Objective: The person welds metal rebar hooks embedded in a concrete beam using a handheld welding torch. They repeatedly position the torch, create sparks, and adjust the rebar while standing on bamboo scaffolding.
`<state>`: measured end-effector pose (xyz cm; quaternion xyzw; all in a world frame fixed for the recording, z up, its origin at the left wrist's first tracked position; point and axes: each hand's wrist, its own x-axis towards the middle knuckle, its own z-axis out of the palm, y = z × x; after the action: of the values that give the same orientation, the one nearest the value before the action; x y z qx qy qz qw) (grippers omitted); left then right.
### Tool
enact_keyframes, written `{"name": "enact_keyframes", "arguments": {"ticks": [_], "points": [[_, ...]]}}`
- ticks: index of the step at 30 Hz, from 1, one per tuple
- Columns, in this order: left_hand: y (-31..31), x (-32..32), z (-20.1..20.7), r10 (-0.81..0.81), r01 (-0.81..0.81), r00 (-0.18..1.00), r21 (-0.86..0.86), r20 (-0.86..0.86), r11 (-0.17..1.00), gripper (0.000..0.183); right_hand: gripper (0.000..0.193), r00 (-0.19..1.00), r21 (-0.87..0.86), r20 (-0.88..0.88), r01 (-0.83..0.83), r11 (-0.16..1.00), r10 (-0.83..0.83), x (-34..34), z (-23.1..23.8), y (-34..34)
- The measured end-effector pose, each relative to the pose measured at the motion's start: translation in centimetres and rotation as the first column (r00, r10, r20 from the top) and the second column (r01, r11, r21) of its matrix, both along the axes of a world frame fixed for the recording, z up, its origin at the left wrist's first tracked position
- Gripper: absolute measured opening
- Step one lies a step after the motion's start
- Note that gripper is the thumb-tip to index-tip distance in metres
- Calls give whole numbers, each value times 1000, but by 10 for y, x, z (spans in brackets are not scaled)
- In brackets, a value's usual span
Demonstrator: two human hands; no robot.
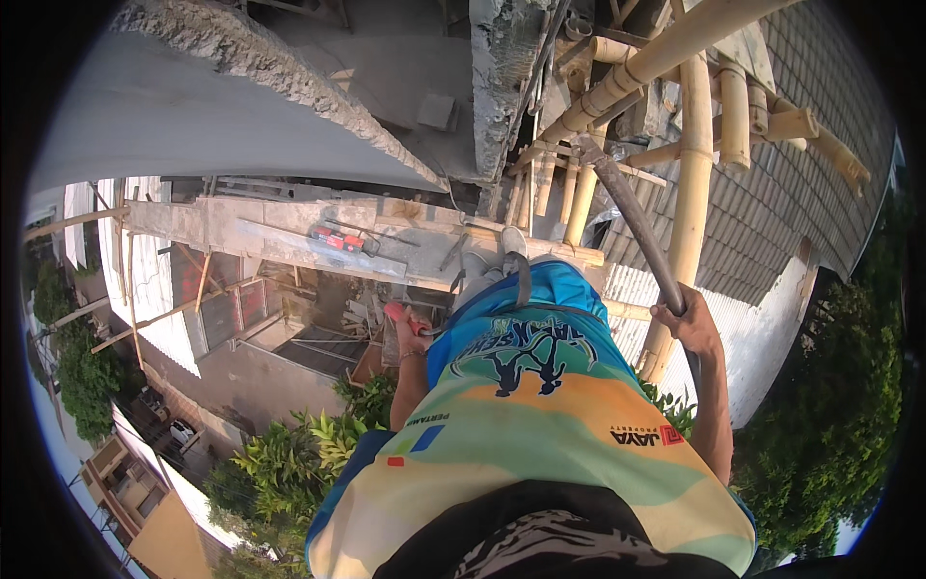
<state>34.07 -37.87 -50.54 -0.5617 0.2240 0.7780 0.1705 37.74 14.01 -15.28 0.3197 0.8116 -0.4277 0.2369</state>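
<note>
My right hand (690, 323) is wrapped round a long dark bar (632, 212), held tilted out to my right. Its pale, worn far end reaches up beside the bamboo poles, and its lower end shows below my fist. At my left side, low by the hip, my left hand (415, 338) closes on a red-ended object (396, 312); the fingers and my shirt hide most of it, so its kind is unclear. Beyond that hand, a red and black tool (336, 238) lies on the plank walkway (203, 224), apart from both hands.
Bamboo scaffold poles (693, 174) rise close on my right, before a grey tiled roof (801, 125). A rough-edged concrete wall (241, 116) stands ahead. My shoe (514, 240) rests by the walkway's edge, above a deep drop with trees (289, 463) below.
</note>
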Motion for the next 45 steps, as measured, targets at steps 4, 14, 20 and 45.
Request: {"name": "enact_keyframes", "arguments": {"ticks": [4,14,20,45], "points": [[-3,1,-5,-7,9,999,-37,44,999,28,39,950,365,-281,-25,931,136,-37,-8,18],[-21,30,6,56,-60,998,-149,-29,987,25,40,861,614,-398,-8,789,318,-140,-23,80],[-8,31,11,153,-156,988,-247,-31,956,33,40,823,547,-409,-124,828,394,-157,-28,103],[84,-405,395,-515,-678,581,-725,-631,124,79,64,905,691,-248,-85,717,346,-147,1,51]]}}
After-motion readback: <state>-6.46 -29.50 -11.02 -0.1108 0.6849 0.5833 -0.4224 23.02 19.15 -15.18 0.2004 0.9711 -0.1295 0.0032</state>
